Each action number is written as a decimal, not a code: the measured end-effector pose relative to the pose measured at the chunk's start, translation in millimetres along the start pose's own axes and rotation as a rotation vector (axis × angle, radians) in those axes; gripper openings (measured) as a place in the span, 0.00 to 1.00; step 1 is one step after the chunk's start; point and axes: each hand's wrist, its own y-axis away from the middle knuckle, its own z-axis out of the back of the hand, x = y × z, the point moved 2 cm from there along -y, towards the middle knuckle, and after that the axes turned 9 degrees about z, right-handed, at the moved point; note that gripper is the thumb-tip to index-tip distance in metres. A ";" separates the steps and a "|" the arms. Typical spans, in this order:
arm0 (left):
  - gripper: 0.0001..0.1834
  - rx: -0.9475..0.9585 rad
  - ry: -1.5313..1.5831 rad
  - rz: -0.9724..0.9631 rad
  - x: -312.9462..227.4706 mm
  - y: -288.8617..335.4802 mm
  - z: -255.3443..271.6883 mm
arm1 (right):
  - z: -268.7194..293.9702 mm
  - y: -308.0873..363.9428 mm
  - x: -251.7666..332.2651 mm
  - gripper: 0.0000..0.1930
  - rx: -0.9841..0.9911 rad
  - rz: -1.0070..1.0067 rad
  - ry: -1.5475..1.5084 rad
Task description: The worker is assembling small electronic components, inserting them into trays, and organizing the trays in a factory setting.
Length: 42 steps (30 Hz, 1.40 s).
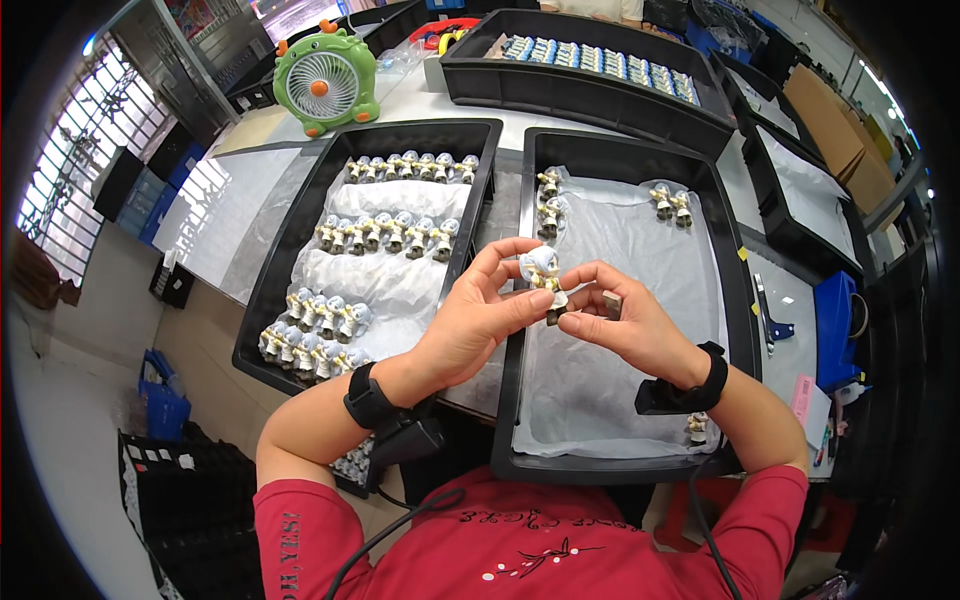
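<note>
My left hand [478, 310] pinches a small figurine [541, 268] with pale blue-grey hair, a white outfit and dark boots, tilted above the gap between two black trays. Close on its right, my right hand [628, 318] has its thumb and fingertips at the figurine's lower body. A small beige block [612, 300] shows between the curled fingers of that hand. Under my hands lies the right tray [742, 330], lined with white sheet, with figurines [670, 204] in its far corners and another near its front right. The left tray [262, 330] bears several rows of similar figurines [385, 234].
A green animal-shaped fan [325, 82] stands at the far left. Behind the trays is a larger black crate [590, 100] of blue-and-white pieces. More lined trays [800, 175] stand at the right. A blue-handled tool [776, 328] and a blue holder [838, 325] sit beside the right tray.
</note>
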 end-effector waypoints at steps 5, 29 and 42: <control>0.27 0.009 -0.007 -0.037 -0.6 -0.7 -1.1 | 1.0 1.3 -3.7 0.13 -0.068 0.094 0.129; 0.24 0.116 0.017 -0.071 -2.7 -3.4 0.0 | -5.0 6.5 13.3 0.11 -0.205 0.596 0.712; 0.27 0.185 -0.082 -0.168 -6.1 0.5 0.3 | -9.3 7.6 12.3 0.10 -0.104 0.867 0.909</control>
